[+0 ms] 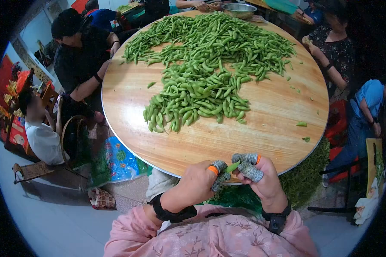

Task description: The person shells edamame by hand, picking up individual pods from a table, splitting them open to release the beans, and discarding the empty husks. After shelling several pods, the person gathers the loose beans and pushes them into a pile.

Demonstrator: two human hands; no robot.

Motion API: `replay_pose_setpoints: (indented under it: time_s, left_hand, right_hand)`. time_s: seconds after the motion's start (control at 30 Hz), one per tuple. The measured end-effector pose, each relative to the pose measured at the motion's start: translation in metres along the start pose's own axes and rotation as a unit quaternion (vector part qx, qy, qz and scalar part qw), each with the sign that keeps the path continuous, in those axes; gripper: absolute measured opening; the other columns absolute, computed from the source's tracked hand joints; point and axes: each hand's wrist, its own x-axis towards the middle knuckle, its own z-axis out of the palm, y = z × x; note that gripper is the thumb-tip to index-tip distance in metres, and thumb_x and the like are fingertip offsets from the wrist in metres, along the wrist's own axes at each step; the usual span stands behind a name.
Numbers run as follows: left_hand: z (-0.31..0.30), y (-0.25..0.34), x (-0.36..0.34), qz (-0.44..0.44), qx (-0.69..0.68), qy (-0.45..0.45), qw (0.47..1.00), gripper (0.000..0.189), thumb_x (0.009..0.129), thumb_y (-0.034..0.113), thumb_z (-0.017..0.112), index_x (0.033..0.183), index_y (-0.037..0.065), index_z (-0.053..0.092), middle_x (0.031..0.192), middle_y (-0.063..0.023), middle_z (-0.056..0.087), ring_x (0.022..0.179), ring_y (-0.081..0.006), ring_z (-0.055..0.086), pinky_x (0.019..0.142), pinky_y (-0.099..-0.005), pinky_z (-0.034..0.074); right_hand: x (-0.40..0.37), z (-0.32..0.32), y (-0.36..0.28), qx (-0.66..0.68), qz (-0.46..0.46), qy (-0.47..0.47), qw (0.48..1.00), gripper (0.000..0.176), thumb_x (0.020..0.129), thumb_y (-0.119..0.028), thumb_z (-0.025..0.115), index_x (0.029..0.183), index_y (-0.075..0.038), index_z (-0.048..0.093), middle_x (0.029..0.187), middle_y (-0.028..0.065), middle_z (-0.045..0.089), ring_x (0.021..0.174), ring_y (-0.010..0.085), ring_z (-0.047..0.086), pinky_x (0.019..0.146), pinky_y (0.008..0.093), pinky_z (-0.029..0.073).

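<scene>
Between my two hands, just past the table's near edge, is a green edamame pod (232,167). My left hand (200,179) pinches its left end, with grey knitted finger cots on the thumb and index finger and an orange band on one of them. My right hand (260,173), with similar grey finger cots, closes on the pod's other end. Both wrists carry black bands. A large heap of edamame pods (197,92) spreads over the round wooden table (261,132) in front of me, its near end a short way beyond my hands.
A metal bowl (239,10) stands at the table's far edge. Several people sit around, one in black (79,55) at the left. Green trimmings (302,182) lie below the table at right, a blue plastic bag (121,158) on the floor at left. A chair (347,184) stands at right.
</scene>
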Motion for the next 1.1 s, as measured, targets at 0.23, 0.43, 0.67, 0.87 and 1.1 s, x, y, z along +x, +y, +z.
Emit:
replay_pose_setpoints:
  time_s: [0.23,0.43,0.67,0.87,1.1]
  left_hand:
    - [-0.0004,-0.0002,-0.0012,0.051,0.056,0.041,0.996,0.034,0.055,0.007,0.065,0.086,0.005,0.051,0.068,-0.0119,0.051,0.063,-0.0308,0.052,0.052,-0.0371,0.042]
    - [0.0008,-0.0025,-0.0025,0.080,0.077,0.030,0.993,0.037,0.051,0.005,0.064,0.085,0.005,0.050,0.069,-0.0110,0.051,0.063,-0.0301,0.052,0.052,-0.0368,0.043]
    - [0.0033,-0.0039,-0.0065,0.086,0.113,0.030,0.989,0.043,0.046,0.006,0.064,0.086,0.004,0.049,0.070,-0.0109,0.050,0.065,-0.0286,0.052,0.052,-0.0361,0.043]
    - [0.0023,-0.0040,-0.0063,0.090,0.122,0.034,0.988,0.043,0.045,0.006,0.064,0.086,0.004,0.049,0.070,-0.0105,0.050,0.064,-0.0281,0.052,0.051,-0.0360,0.043]
    - [0.0055,-0.0056,-0.0080,0.094,0.119,0.028,0.988,0.040,0.048,0.004,0.062,0.086,0.003,0.050,0.070,-0.0111,0.051,0.063,-0.0286,0.053,0.050,-0.0359,0.043]
  right_hand:
    - [-0.0055,0.0033,-0.0009,0.034,0.016,-0.013,0.999,0.015,0.079,-0.007,0.050,0.092,-0.001,0.055,0.075,0.0013,0.057,0.056,0.0034,0.047,0.046,0.0132,0.035]
    - [-0.0058,0.0042,0.0002,0.012,0.010,-0.018,1.000,0.012,0.078,-0.007,0.051,0.088,-0.002,0.057,0.072,0.0014,0.057,0.056,0.0030,0.047,0.046,0.0137,0.035]
    - [-0.0065,0.0045,0.0041,0.017,0.015,-0.019,1.000,0.011,0.078,-0.009,0.052,0.085,-0.002,0.058,0.070,0.0006,0.057,0.056,0.0032,0.047,0.047,0.0145,0.035]
    - [-0.0090,0.0039,0.0034,0.006,0.005,-0.008,1.000,0.014,0.079,-0.014,0.054,0.084,-0.001,0.057,0.069,0.0002,0.056,0.055,0.0034,0.046,0.047,0.0148,0.034]
    - [-0.0078,0.0030,0.0022,-0.017,0.001,-0.014,1.000,0.014,0.078,-0.015,0.055,0.082,-0.002,0.057,0.070,0.0001,0.056,0.055,0.0029,0.045,0.047,0.0152,0.033]
